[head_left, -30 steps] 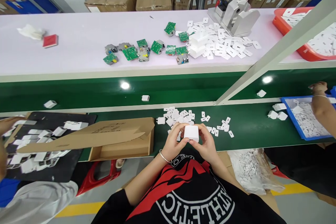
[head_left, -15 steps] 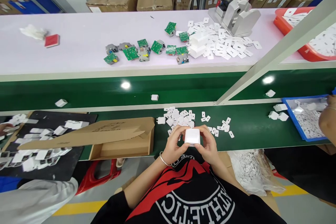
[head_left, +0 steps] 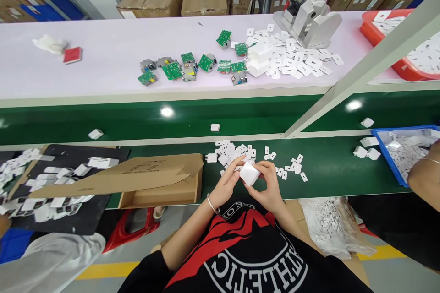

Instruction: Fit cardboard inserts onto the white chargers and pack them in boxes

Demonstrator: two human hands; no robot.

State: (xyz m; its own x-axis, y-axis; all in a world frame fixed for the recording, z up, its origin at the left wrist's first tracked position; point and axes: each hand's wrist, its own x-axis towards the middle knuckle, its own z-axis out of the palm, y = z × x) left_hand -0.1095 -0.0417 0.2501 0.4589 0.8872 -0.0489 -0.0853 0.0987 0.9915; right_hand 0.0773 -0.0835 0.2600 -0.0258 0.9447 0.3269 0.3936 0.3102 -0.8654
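Between the left hand [head_left: 227, 182] and right hand [head_left: 269, 186], by the near edge of the green tabletop [head_left: 330, 165], a white box [head_left: 250, 174] sits cornerwise, clasped in both hands' grip, roughly equally near each.

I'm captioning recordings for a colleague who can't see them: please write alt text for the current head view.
A person's left hand and right hand hold a white, boxy plastic casing at an angle above a dark green workbench. Small, flat white rectangular plates lie scattered beyond the hands, and an open brown cardboard box lies to the left.
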